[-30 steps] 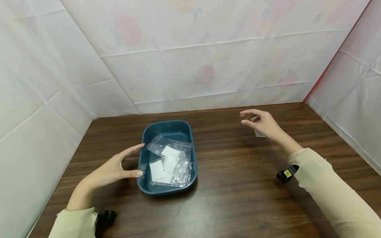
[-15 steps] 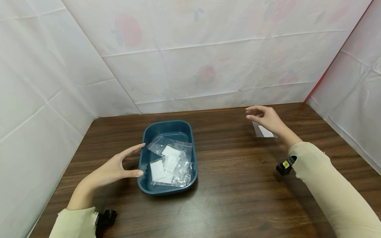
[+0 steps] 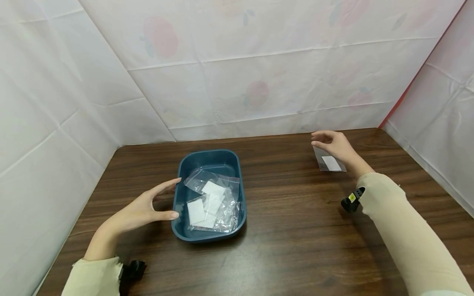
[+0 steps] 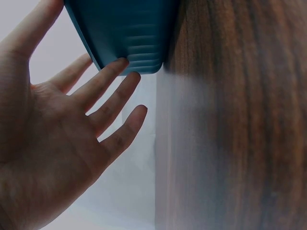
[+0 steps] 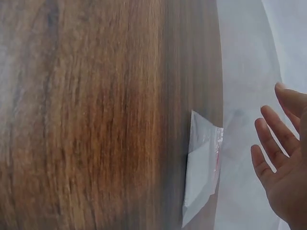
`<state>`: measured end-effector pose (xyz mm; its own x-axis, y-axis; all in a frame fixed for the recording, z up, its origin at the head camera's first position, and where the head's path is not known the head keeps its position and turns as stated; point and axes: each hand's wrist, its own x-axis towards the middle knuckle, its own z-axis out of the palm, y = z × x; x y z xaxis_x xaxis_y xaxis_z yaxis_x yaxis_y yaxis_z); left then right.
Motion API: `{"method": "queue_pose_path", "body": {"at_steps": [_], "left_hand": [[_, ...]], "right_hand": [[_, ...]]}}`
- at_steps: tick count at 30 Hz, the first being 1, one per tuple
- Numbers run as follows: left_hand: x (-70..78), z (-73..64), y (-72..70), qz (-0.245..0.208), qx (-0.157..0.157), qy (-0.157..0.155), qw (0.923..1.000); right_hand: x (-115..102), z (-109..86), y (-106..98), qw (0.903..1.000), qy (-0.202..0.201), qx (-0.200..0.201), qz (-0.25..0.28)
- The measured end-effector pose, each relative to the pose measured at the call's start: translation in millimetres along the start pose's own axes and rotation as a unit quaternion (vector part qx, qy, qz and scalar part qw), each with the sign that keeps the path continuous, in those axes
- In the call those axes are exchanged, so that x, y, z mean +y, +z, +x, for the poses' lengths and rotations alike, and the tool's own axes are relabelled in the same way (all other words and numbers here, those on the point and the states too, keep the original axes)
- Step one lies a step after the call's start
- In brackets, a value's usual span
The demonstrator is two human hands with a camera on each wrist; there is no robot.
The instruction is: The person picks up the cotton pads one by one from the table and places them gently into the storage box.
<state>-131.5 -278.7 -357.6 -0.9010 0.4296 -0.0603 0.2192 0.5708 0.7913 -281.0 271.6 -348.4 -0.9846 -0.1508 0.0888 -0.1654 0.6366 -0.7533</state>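
A dark blue plastic bin holds several clear zip bags with white cards in them, jumbled together. My left hand is at its left side, thumb and fingers spread and the tips against the wall. On the right, one clear zip bag with a white card inside lies flat on the table. Above that bag hovers my right hand, its fingers softly bent and holding nothing. In the right wrist view a gap shows between the right hand and the bag.
The dark wood-grain table extends between bin and single bag. White sheeting with a faint fruit print rises along the back edge, and plain white sheets hang at both sides.
My right hand has shifted a little right and toward the back, showing more of the bag beneath it. The left hand and the bin have stayed put.
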Motion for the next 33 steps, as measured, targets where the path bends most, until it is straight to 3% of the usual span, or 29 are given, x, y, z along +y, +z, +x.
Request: {"method": "queue_pose_path", "body": {"at_steps": [8,17,33], "left_hand": [[0.1,0.0,0.5,-0.001,0.0,-0.001,1.0],[0.0,-1.0,1.3,-0.002,-0.001,-0.004,1.0],[1.0,-3.6,0.1,0.002,0.0,-0.009,1.0]], "right_hand": [[12.5,4.2,-0.1,0.9996,0.022,0.002,0.017],[27.8,6.6,-2.1,0.9995,0.029,-0.003,-0.015],[29.4,11.2,-5.6,0.9948,0.071,-0.07,-0.021]]}}
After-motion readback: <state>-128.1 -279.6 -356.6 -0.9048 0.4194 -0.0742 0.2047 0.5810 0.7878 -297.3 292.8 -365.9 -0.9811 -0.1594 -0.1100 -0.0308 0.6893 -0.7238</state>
